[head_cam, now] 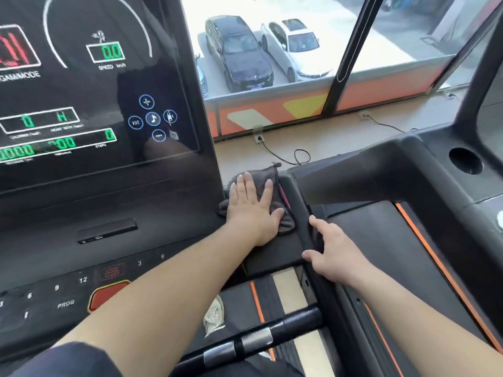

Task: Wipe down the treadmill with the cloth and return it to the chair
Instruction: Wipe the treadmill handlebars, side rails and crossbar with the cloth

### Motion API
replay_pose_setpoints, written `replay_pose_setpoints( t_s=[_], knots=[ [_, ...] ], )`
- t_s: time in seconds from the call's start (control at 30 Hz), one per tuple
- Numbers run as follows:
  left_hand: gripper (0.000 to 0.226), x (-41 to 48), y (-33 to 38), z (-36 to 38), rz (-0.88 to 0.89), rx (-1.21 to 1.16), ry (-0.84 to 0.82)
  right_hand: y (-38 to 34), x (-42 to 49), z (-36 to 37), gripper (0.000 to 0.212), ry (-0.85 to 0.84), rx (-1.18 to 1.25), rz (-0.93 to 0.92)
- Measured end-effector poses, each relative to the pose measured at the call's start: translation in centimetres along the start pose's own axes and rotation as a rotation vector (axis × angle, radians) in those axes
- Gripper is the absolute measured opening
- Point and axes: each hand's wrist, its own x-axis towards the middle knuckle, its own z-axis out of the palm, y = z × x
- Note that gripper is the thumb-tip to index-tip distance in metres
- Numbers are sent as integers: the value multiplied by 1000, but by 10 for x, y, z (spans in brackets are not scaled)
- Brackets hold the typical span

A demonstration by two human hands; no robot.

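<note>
The cloth (287, 224) is pressed flat on the treadmill (163, 208) console's right ledge under the left hand (253, 210), fingers (246, 185) spread; the side rail (296, 197) is gripped by the right hand (334, 250), its fingers curled round it

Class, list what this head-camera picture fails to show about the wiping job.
1. Chair: nowhere in the head view.
2. Cloth: mostly covered by the left hand.
3. Right hand: fingertips hidden behind the handrail.
4. Screen: left part cut off by the frame edge; small labels blurred.
</note>
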Motion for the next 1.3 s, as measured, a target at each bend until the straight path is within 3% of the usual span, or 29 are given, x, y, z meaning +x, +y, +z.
replay_pose_setpoints(
  t_s=[0.1, 0.27, 0.47, 0.6, 0.77, 0.97, 1.13, 1.3],
  knots=[
    [77, -33, 19, 15, -39, -35, 11, 1, 1, 1, 83, 8, 1, 0],
    [77, -96, 38, 36, 40, 3, -36, 3, 3, 1, 84, 8, 12, 5],
    [77, -4, 4, -6, -141, -64, -18, 4, 3, 1, 84, -4, 0, 15],
    [80, -8, 35, -3, -266, -164, -35, 2, 2, 2, 83, 0, -19, 4],
    [77, -65, 44, 26, -107, -150, -37, 2, 3, 0, 83, -2, -35, -5],
    [71, -15, 13, 10, -7, -118, 9, 2, 4, 0, 84, -7, -48, -7],
    [82, -64, 27, 36, 58, -97, 59, 4, 3, 1, 83, 6, -62, -8],
    [91, -24, 21, 14, 25, -72, 24, 5, 3, 1, 83, 4, -45, 0]
  ],
)
